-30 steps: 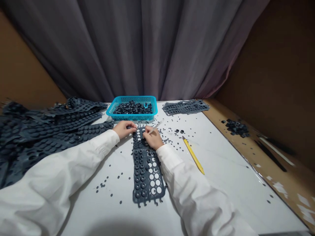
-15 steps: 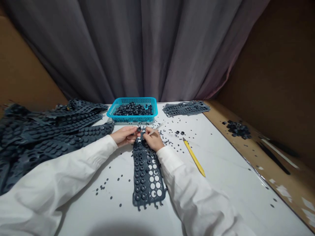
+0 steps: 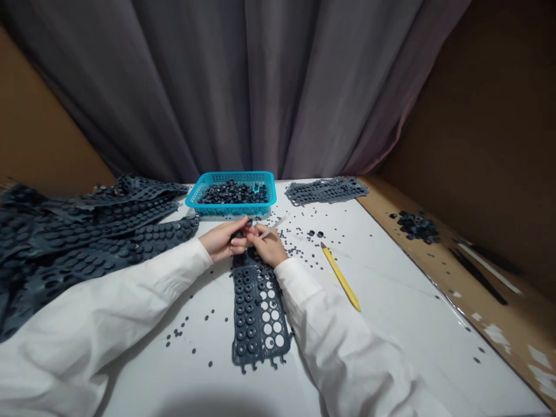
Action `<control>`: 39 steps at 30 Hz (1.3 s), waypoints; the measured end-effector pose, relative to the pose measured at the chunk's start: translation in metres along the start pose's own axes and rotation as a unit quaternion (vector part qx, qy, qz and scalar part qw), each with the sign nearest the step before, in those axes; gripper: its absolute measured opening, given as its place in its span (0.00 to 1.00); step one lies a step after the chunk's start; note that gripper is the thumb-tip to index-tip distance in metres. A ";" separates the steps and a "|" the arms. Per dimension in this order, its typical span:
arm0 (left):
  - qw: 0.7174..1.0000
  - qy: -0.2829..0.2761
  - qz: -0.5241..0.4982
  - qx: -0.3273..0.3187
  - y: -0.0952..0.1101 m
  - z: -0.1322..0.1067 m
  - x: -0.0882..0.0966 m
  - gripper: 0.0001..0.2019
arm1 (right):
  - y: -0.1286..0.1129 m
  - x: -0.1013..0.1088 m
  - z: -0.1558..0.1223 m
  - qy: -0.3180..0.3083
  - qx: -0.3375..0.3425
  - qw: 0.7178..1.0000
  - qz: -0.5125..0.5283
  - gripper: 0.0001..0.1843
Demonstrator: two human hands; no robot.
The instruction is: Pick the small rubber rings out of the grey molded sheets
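My left hand [image 3: 222, 240] is closed in a pinch on a small black rubber ring [image 3: 249, 222] over the far end of a sheet. My right hand [image 3: 271, 249] meets it there, its fingers wrapped round a thin pale stick [image 3: 280, 222] that points up and right; the stick's working tip is hidden between the fingers. Beneath both hands lies the dark rubber sheet [image 3: 257, 330], lengthwise on the white table. Round rings fill its left columns, while the right columns have many round holes showing white.
Behind my hands stands a blue basket [image 3: 187, 202] of small black pieces. Bulky dark sheets [image 3: 108, 249] lie left, a perforated sheet [image 3: 325, 191] back right. A yellow cutter [image 3: 341, 277], two black rings [image 3: 316, 234] and scattered discs lie right; a black pile [image 3: 417, 226] sits beyond.
My hands have drawn closer together, and the left fingers have shifted slightly right and up around the black ring. The whole view has moved a little.
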State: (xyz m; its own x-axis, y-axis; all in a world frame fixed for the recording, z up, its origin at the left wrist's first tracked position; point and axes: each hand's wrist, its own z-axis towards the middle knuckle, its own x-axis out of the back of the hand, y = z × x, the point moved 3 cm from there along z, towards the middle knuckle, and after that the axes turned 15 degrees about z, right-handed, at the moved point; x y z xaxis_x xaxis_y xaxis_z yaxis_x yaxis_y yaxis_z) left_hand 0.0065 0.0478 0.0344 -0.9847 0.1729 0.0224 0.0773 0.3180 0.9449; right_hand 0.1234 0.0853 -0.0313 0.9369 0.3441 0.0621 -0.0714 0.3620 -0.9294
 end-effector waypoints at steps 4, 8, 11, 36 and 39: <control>0.985 0.146 0.030 -0.091 0.036 0.060 0.033 0.12 | 0.001 0.000 0.000 0.005 -0.004 1.000 -0.001 0.11; 0.957 0.230 0.095 -0.151 0.057 0.103 0.059 0.11 | 0.002 0.000 0.000 0.006 -0.008 1.000 -0.006 0.11; 0.939 0.227 0.175 -0.189 0.052 0.099 0.064 0.13 | 0.002 0.000 0.001 0.006 -0.009 1.000 -0.006 0.11; 0.655 -0.139 0.671 -0.318 -0.017 0.012 0.018 0.05 | -0.014 0.001 -0.013 -0.037 -0.026 0.999 0.017 0.10; 0.627 -0.144 0.700 -0.310 -0.014 0.012 0.012 0.04 | -0.013 0.000 -0.012 -0.043 -0.023 0.999 0.015 0.10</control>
State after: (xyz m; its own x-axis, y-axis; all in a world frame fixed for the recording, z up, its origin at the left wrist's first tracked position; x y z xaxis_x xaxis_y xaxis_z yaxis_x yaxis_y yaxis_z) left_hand -0.0046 0.0569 0.0178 0.0568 0.0671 0.9961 0.6699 -0.7424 0.0118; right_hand 0.1289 0.0702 -0.0239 0.9017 0.4276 0.0636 -0.0811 0.3120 -0.9466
